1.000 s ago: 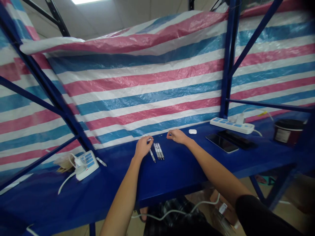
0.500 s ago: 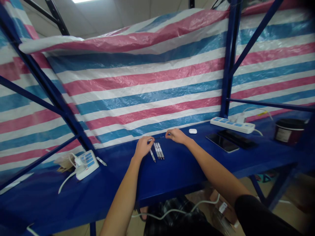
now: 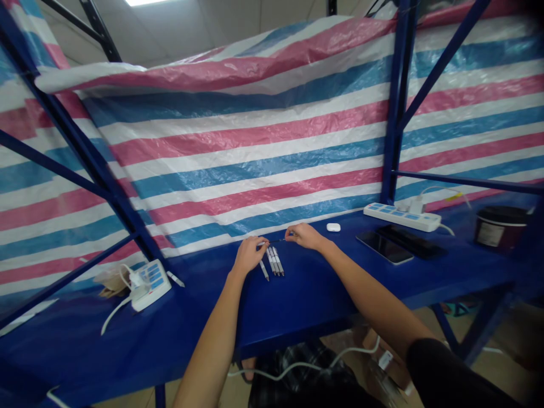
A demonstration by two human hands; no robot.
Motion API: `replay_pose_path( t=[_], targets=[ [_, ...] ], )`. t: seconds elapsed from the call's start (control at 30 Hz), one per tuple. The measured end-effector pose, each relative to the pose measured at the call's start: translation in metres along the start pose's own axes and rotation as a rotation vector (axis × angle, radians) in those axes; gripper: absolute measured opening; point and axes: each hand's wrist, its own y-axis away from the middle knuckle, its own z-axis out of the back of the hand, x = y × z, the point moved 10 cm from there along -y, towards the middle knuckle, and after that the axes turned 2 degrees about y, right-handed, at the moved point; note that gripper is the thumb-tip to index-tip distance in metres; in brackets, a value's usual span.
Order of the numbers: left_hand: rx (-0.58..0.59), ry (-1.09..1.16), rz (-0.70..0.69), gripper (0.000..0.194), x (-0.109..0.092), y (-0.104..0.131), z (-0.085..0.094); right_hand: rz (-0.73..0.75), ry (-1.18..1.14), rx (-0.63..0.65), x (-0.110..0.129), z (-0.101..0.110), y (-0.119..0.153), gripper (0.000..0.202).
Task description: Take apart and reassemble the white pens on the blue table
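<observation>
Between my two hands stretches a thin dark rod that looks like a pen refill (image 3: 276, 241), held level just above the table. Its left end is pinched in the fingertips of my left hand (image 3: 250, 254). The fingers of my right hand (image 3: 304, 235) are closed on the other end, which looks pale or clear. Just below lie several white-and-grey pens (image 3: 276, 262), side by side with tips toward me. One pen (image 3: 264, 270) lies slightly apart at their left, partly under my left hand.
On the blue table (image 3: 297, 300), a power strip (image 3: 151, 285) and a short white pen part (image 3: 175, 279) lie left. At right are a white earbud case (image 3: 333, 227), a phone (image 3: 385, 247), another power strip (image 3: 402, 216) and a dark tub (image 3: 499, 228). Striped sheeting (image 3: 255, 153) hangs behind.
Both hands keep their pinch and have barely shifted. The thin rod now shows as a slightly longer dark line between the fingers.
</observation>
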Motion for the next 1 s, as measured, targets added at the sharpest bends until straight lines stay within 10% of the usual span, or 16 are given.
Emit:
replay_pose_path(
  t=[0.53,1.0],
  targets=[
    [-0.057,0.192,0.045,0.024,0.010,-0.001,0.002,-0.035,-0.528,-0.116,-0.004,-0.014,-0.004,0.029],
    [-0.116,0.171,-0.034,0.028,0.017,-0.003,0.006,-0.082,-0.540,-0.257,-0.017,0.004,-0.002,0.033]
  ],
)
